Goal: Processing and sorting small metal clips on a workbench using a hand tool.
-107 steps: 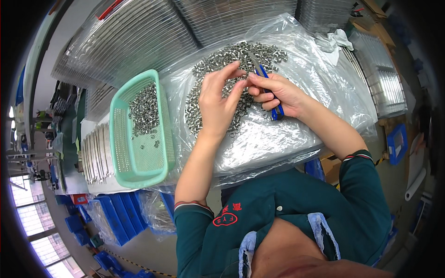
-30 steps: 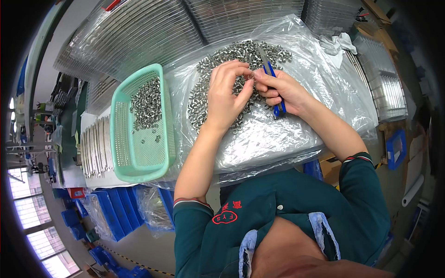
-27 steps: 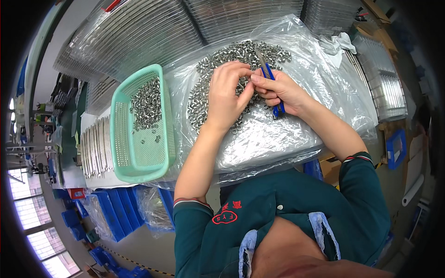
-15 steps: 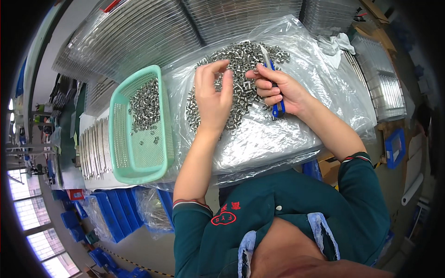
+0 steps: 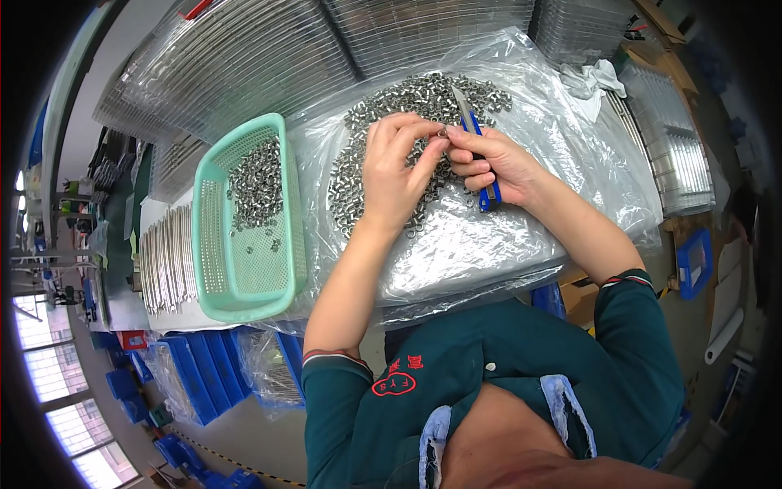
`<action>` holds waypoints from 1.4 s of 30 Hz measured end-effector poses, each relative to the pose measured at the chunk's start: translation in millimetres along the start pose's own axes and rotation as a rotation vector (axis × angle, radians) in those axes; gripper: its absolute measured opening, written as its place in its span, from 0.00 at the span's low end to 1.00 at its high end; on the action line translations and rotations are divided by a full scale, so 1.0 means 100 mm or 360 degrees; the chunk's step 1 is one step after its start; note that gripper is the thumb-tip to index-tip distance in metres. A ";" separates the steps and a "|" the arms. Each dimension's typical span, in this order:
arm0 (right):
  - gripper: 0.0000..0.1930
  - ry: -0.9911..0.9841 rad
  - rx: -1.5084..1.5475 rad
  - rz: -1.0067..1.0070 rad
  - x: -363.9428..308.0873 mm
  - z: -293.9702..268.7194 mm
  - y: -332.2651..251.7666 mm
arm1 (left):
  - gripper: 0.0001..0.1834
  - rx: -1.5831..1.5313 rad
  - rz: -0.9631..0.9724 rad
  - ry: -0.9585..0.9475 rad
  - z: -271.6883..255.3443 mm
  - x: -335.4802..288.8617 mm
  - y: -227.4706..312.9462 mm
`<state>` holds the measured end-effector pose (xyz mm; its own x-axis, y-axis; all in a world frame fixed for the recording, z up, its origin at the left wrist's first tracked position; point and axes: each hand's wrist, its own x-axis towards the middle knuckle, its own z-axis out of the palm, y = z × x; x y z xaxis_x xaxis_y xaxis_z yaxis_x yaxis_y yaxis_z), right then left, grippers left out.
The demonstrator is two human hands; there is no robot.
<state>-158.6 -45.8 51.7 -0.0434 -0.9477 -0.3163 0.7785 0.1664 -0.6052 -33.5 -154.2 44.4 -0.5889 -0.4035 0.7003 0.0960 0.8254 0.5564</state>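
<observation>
Above a spread of small shiny metal rings [image 5: 350, 191] on clear plastic sheeting, my two hands meet fingertip to fingertip. My left hand [image 5: 397, 171] is closed in a pinch on a single metal ring [image 5: 442, 133]. Wrapped in the fingers of my right hand [image 5: 507, 165] is a blue utility knife [image 5: 489, 196], its blade pointing up and away from me. The thumb and forefinger of that hand come right up to the same ring; whether they also grip it I cannot tell.
Left of the pile stands a mint-green mesh basket [image 5: 295, 244] partly filled with similar metal pieces. Clear plastic trays [image 5: 236, 61] are stacked along the far side. Metal rods [image 5: 167, 261] lie left of the basket. A white cloth [image 5: 599, 79] is at the far right.
My left hand has moved right and its spread fingers have closed on the ring at my right fingertips. My right hand with the utility knife has hardly moved.
</observation>
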 end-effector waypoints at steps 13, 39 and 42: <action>0.07 0.0026 -0.0020 -0.0014 0.02 -0.03 0.02 | 0.10 0.0010 -0.0081 -0.0034 -0.03 0.01 0.06; 0.09 -0.0004 -0.0030 -0.0032 0.03 -0.05 0.00 | 0.11 -0.0030 -0.0006 -0.0054 -0.02 0.02 0.07; 0.08 0.0028 -0.0031 -0.0038 0.02 -0.03 0.00 | 0.10 -0.0070 0.0044 -0.0046 -0.01 0.02 0.05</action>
<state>-160.1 -47.1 49.0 -0.0731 -0.9465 -0.3143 0.7649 0.1490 -0.6267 -33.4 -151.4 49.4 -0.6081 -0.3687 0.7031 0.1478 0.8176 0.5565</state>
